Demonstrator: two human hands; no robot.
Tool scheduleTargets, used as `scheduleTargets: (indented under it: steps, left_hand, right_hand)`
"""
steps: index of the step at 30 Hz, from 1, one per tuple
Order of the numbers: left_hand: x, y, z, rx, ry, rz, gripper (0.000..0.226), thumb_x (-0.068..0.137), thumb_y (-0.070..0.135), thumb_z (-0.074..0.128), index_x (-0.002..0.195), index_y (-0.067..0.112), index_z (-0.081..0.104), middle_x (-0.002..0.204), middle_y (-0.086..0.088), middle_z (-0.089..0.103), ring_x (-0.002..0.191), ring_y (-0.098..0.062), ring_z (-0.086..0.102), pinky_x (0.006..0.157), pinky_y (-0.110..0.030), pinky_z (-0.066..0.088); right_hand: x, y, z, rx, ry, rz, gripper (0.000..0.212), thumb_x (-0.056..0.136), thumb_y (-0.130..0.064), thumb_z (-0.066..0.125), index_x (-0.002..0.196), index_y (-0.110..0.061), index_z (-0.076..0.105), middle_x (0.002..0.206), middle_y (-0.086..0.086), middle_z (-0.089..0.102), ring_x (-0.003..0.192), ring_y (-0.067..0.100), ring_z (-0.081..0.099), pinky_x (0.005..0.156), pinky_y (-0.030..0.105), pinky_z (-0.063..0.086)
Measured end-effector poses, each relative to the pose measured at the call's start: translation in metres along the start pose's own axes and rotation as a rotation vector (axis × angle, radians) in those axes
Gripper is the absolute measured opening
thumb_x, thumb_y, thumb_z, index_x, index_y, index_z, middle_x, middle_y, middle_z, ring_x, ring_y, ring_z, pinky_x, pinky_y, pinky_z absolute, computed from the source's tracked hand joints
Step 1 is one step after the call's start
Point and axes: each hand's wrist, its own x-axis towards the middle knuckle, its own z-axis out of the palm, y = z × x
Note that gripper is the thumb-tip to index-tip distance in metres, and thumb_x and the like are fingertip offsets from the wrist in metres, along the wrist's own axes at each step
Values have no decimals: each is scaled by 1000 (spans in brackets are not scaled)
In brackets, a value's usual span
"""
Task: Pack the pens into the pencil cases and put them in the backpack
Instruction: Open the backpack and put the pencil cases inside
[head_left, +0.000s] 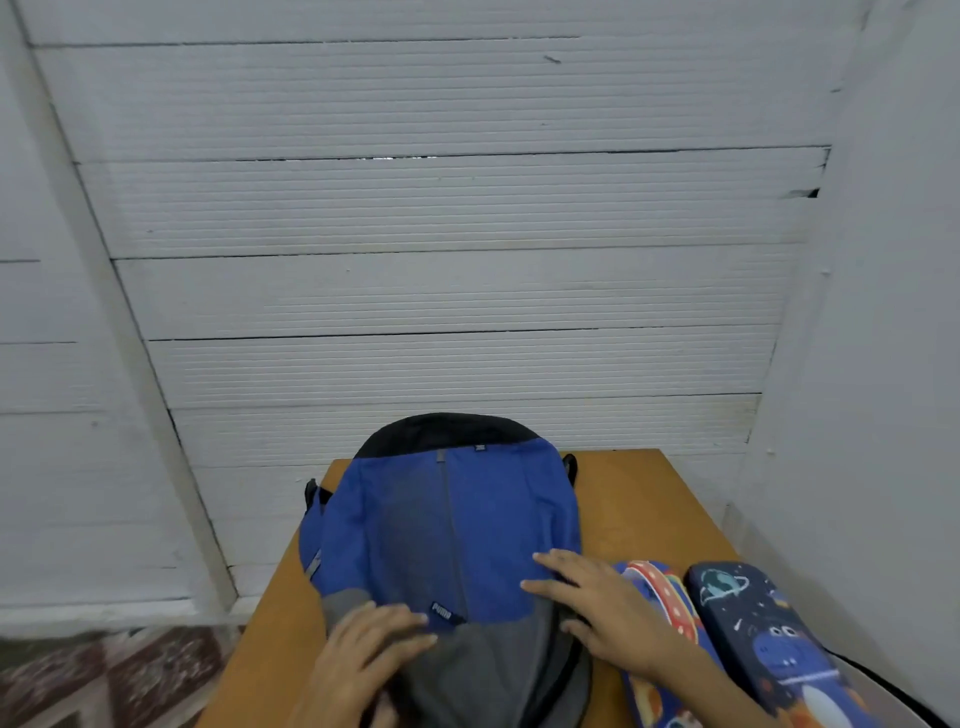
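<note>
A blue, grey and black backpack lies flat on the wooden table. My left hand rests on its grey lower part, fingers spread and fairly straight. My right hand lies flat on the backpack's right side near the zip edge. To the right of the bag lie two pencil cases: one with a rocket and rainbow print, partly under my right wrist, and a dark blue one with a dinosaur and planets. Both cases look closed. No pens are visible.
White ribbed wall panels close in behind and on both sides of the table. A patterned red floor shows at the lower left. Bare tabletop lies to the right of the backpack's top.
</note>
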Motion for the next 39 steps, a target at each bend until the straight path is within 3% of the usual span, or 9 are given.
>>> scheduleTargets:
  steps: [3, 5, 9, 15, 19, 24, 29, 33, 39]
  left_hand:
    - [-19, -33, -7, -44, -106, -256, 84, 65, 36, 55, 144, 50, 31, 154, 19, 29, 146, -8, 24, 116, -31, 18]
    - [-27, -49, -9, -51, -228, -311, 86, 71, 35, 61, 147, 52, 24, 160, 18, 15, 150, -12, 14, 121, -36, 18]
    - [-38, -52, 1, -214, -201, -309, 68, 92, 39, 55, 144, 61, 18, 158, 32, 2, 146, 7, -2, 120, -21, -3]
    - [-45, -55, 7, -396, -231, -371, 45, 92, 71, 29, 136, 69, 25, 156, 34, 11, 146, 7, 8, 121, -22, 0]
    - [-39, -58, 7, -476, -199, -438, 46, 88, 77, 29, 130, 65, 42, 153, 33, 23, 144, 6, 17, 120, -23, 8]
    - [-36, -42, -5, -498, -161, -496, 45, 91, 64, 41, 131, 45, 53, 147, 28, 34, 134, 16, 26, 117, -19, 20]
    - [-33, -35, -8, -492, -178, -511, 36, 97, 28, 55, 133, 29, 58, 149, 12, 41, 135, -7, 39, 113, -28, 30]
    - [-30, -29, -7, -426, -134, -552, 34, 97, 17, 57, 131, 16, 61, 145, 3, 47, 128, -6, 41, 104, -12, 27]
    - [-22, -24, -9, -495, 2, -625, 26, 101, 26, 50, 115, 13, 67, 113, -5, 67, 104, -17, 60, 93, -35, 46]
  right_hand:
    - [-1, 7, 14, -13, -107, 24, 64, 93, -11, 49, 149, -37, 29, 157, -16, 4, 142, 0, -5, 109, 17, -13]
    - [0, 9, 22, 4, -93, 52, 64, 91, -8, 49, 148, -32, 34, 159, -7, 19, 147, 9, 11, 112, 19, -11]
    - [6, 12, 25, 44, -120, 122, 55, 83, -5, 48, 135, -22, 54, 139, 2, 52, 133, 20, 42, 117, 27, 20]
    - [2, 10, 27, 103, -60, 168, 45, 82, -3, 51, 118, -23, 68, 118, -5, 66, 112, 17, 54, 94, 27, 42]
    - [5, 7, 22, 90, -43, 200, 41, 86, -5, 53, 119, -24, 67, 119, -5, 66, 115, 16, 53, 96, 28, 41]
    - [1, 0, 22, 74, -77, 234, 41, 86, -4, 55, 121, -22, 66, 123, -1, 65, 117, 21, 52, 99, 30, 40]
    - [1, -5, 18, 67, -82, 255, 43, 86, -4, 56, 126, -20, 63, 128, 4, 63, 119, 25, 52, 101, 34, 39]
    - [0, -8, 17, 67, -72, 282, 46, 86, -2, 56, 130, -18, 59, 129, 8, 61, 121, 27, 50, 100, 34, 39]
    - [5, -1, 18, 147, -38, 269, 36, 84, 1, 53, 112, -15, 69, 114, 5, 69, 108, 24, 59, 92, 38, 46]
